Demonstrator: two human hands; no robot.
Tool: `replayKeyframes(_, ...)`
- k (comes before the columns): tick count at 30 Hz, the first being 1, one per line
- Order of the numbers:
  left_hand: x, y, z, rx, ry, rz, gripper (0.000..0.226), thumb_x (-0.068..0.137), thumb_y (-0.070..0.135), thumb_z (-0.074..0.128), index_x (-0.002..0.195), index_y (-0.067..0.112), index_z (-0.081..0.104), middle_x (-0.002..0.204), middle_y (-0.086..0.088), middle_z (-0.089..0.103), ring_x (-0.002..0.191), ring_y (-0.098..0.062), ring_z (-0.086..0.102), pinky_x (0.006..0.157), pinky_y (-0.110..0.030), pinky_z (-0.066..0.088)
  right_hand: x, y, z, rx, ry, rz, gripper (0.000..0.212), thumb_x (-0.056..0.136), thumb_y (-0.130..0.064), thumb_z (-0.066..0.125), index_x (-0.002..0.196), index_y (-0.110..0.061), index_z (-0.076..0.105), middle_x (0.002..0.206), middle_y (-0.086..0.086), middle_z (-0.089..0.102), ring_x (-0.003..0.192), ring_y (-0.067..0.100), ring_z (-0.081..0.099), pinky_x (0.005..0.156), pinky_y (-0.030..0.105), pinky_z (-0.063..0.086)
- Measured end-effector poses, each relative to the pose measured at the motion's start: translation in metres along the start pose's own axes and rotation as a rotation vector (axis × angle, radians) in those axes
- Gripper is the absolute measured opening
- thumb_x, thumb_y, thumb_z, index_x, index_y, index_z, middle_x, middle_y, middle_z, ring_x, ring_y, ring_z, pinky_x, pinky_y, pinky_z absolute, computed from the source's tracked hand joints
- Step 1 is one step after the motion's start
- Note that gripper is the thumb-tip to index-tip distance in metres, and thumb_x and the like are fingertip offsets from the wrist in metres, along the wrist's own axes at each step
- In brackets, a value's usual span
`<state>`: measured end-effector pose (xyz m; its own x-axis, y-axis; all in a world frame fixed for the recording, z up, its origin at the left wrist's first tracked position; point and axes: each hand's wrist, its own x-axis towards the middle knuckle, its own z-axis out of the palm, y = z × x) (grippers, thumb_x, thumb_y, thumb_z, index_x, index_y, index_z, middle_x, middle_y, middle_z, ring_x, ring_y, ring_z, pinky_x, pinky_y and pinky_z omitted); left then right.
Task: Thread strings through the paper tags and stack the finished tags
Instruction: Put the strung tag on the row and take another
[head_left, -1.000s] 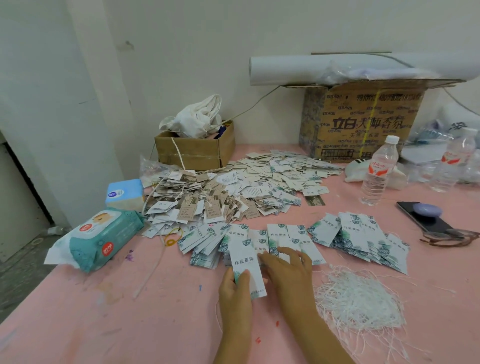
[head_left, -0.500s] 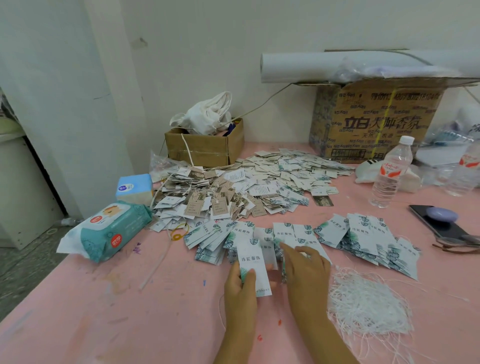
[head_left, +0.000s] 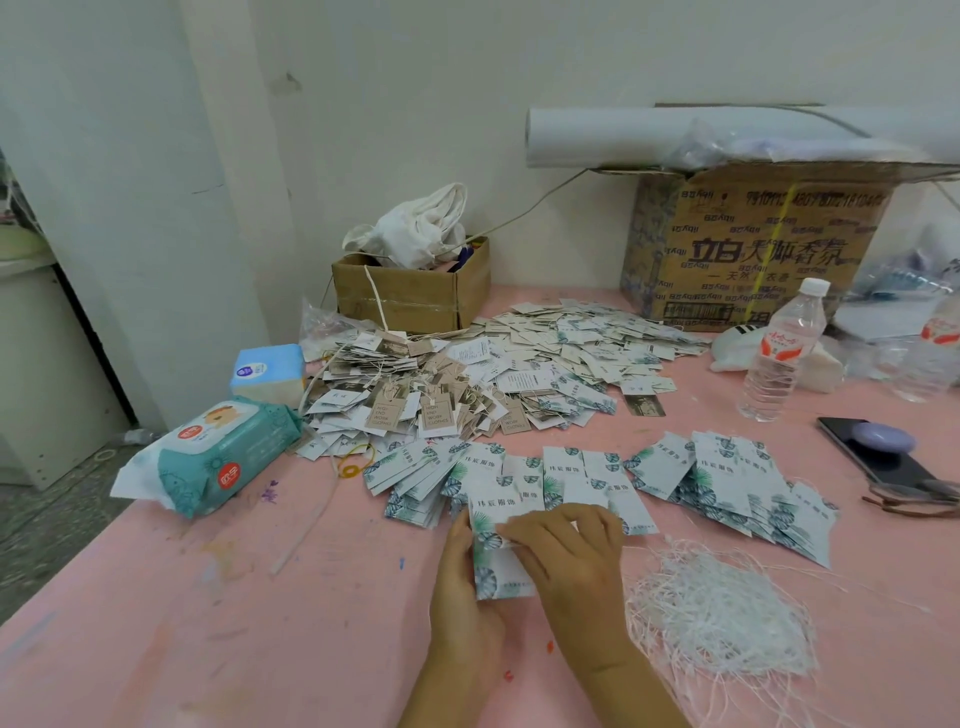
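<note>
tag (head_left: 496, 514) with a green leaf print sits at the near middle of the pink table (head_left: 208, 623), lifted a little and held between both hands. we see the left hand (head_left: 462, 587) curled round its left edge and the right hand (head_left: 571, 561) pinching its middle with thumb and forefinger. whether a string lies in that pinch we cannot tell.

just behind the tag, more leaf-print tags lie fanned in a row (head_left: 415, 478), with a second fan (head_left: 727, 483) off to the right. a loose tangle of white strings (head_left: 722, 613) lies just right of the right hand. further back we see a wide heap of mixed tags (head_left: 493, 379), many with strings on them.

at the left edge lie a teal pack of wet wipes (head_left: 218, 457) and a blue tissue pack (head_left: 267, 371). a small cardboard box (head_left: 410, 296) and a large printed carton (head_left: 753, 249) stand against the wall. a water bottle (head_left: 784, 353) stands upright on the right, with a phone (head_left: 872, 452) lying nearer.
</note>
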<state>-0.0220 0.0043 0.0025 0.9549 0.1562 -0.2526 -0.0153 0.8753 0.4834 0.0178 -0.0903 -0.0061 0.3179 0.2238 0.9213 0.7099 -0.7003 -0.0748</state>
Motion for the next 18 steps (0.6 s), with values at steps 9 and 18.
replayKeyframes(9,0.003,0.000,-0.011,0.163,-0.010,0.057,0.040,0.095,0.008,0.049,0.128,0.028,0.058,0.118,-0.018,0.068,0.085,-0.025,0.067,0.062,-0.032,0.054,0.001,0.005,-0.006,0.296,-0.275,0.084,0.036,0.092,-0.048,0.051,0.084,-0.024,0.075,0.086,-0.012,0.067,0.087,0.008,0.050,0.078,0.027,0.038)
replayKeyframes(18,-0.001,-0.006,-0.002,0.300,-0.061,0.079,0.047,0.093,-0.010,0.039,0.133,0.010,0.053,0.117,-0.019,0.069,0.106,-0.042,0.066,0.092,-0.051,0.054,-0.003,0.027,-0.045,0.081,-0.254,0.434,0.012,0.082,-0.012,0.075,0.090,-0.018,0.069,0.085,-0.007,0.061,0.071,0.012,0.057,0.062,0.034,0.051)
